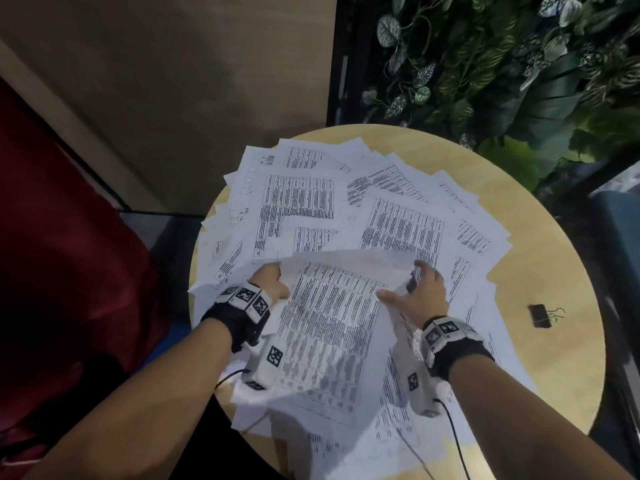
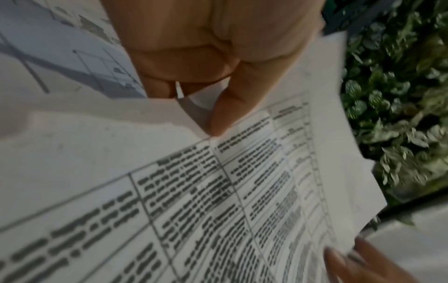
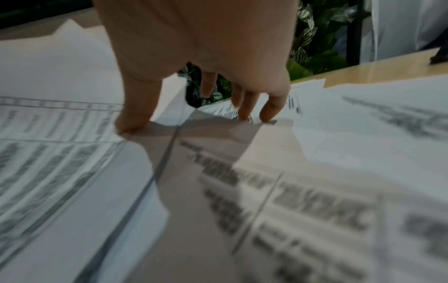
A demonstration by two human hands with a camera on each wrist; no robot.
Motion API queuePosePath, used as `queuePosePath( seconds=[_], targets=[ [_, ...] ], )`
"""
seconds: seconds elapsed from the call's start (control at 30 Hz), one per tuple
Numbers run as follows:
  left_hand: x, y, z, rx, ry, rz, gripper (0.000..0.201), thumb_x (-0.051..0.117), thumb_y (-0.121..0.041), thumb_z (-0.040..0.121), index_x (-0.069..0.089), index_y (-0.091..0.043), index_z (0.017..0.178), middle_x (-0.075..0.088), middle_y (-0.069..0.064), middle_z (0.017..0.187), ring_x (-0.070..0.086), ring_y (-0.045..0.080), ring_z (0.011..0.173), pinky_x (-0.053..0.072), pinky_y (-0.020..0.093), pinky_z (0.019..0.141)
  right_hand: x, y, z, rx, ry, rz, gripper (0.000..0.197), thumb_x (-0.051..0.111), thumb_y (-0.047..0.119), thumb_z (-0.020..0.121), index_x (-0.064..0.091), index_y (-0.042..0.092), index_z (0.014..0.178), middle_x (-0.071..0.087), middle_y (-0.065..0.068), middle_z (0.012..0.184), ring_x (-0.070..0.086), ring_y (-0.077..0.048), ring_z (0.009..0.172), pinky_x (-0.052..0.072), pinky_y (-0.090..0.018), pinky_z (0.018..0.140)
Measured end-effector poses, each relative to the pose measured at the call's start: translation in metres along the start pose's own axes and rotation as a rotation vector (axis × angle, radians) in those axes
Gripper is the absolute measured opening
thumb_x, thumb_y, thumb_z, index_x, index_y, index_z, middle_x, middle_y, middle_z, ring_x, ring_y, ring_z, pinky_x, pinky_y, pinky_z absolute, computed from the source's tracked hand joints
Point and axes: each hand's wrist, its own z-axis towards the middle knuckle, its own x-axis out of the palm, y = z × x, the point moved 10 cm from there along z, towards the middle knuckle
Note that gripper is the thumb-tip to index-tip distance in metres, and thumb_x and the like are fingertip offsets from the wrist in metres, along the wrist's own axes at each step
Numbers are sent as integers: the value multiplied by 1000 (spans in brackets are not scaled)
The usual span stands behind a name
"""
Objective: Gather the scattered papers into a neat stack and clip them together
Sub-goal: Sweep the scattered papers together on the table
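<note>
Many printed sheets (image 1: 301, 199) lie fanned and overlapping across a round wooden table (image 1: 540, 244). I hold one printed sheet (image 1: 332, 323) raised over the near part of the pile, its far edge curling up. My left hand (image 1: 272, 282) grips the sheet's left edge; the left wrist view shows the thumb (image 2: 218, 122) on the printed face (image 2: 218, 191) and the curled fingers behind. My right hand (image 1: 405, 280) holds the right edge, thumb (image 3: 128, 124) on top and fingers (image 3: 266, 113) spread past the edge. A black binder clip (image 1: 541, 315) lies on bare wood, right of my right hand.
A wall of green leaves (image 1: 502, 64) stands behind the table. A red surface (image 1: 69, 237) lies to the left, below the table's edge. Some papers overhang the near rim (image 1: 346, 455). Thin black cables (image 1: 453, 434) trail from my wrist cameras.
</note>
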Motion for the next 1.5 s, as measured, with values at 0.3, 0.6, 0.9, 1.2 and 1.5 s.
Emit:
queuePosePath(
  seconds=[0.3,0.6,0.9,1.2,1.5],
  targets=[
    [-9,11,7,-5,132,-757,60,71,-17,79,46,-10,133,56,9,122,54,23,109,37,37,101,-6,-3,-23,157,329,455,19,67,11,84,50,11,91,51,7,74,51,-7,69,43,-21,57],
    [43,21,-9,-80,277,-549,84,82,-38,62,46,-12,134,53,8,136,49,23,122,30,45,111,37,-21,-20,312,248,996,67,48,-5,89,16,6,147,24,-15,152,33,-33,135,30,-47,110],
    [10,58,-15,-156,163,-260,61,75,-15,75,51,-6,131,57,10,132,53,26,122,37,33,105,-22,-40,-12,192,-217,-160,60,57,43,85,39,22,139,37,-11,144,32,-33,132,33,-50,106],
    [3,90,-32,-281,47,-212,57,73,-16,78,52,0,128,54,15,134,51,30,122,38,32,100,14,-52,-21,86,206,-500,66,70,45,73,37,47,130,14,5,153,17,-33,139,26,-59,107],
    [21,66,-33,-192,-10,-250,55,69,-26,81,52,-6,130,55,16,133,49,32,125,34,40,111,34,-25,-50,283,162,112,69,59,40,87,31,7,141,43,-15,141,50,-32,122,44,-34,91]
  ],
)
